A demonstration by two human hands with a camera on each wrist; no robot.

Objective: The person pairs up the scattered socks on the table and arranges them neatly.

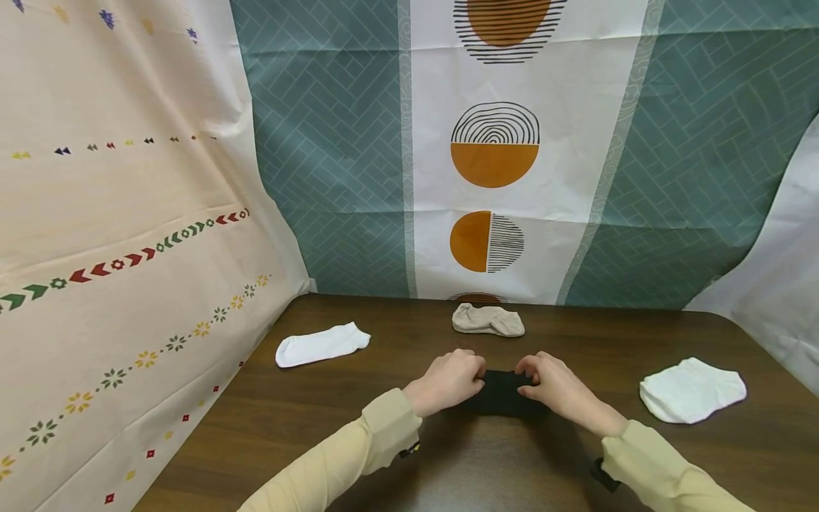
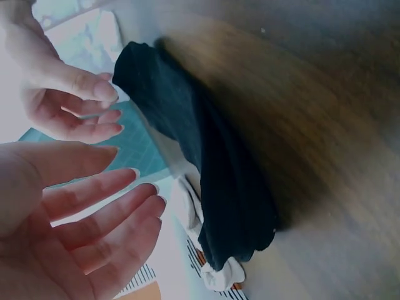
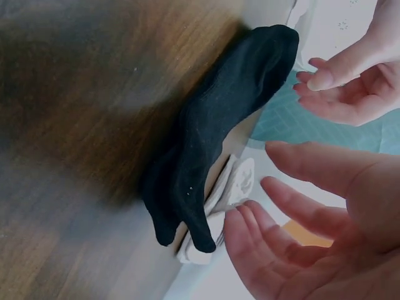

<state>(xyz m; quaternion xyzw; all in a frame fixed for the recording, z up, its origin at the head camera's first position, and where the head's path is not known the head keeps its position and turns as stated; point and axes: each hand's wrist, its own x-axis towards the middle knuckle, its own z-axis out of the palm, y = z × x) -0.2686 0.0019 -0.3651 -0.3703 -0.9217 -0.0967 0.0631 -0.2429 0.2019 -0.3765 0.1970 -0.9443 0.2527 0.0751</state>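
Black socks [image 1: 502, 400] lie on the brown table between my two hands. In the right wrist view one end of the black socks [image 3: 194, 162] splits into two tips, so they look like a pair laid together. My left hand [image 1: 451, 380] hovers at their left end, fingers loosely bent and apart from the fabric in the left wrist view. At the right end is my right hand [image 1: 557, 384], its fingers [image 3: 300, 209] relaxed and holding nothing. Both wrist views show a gap between the fingertips and the black socks [image 2: 194, 144].
Folded beige socks [image 1: 488, 320] lie at the table's back edge. A white sock [image 1: 323, 345] lies flat at the back left, and white socks [image 1: 691, 391] are at the right. Patterned cloths [image 1: 333, 156] hang behind and to the left of the table [image 1: 256, 434].
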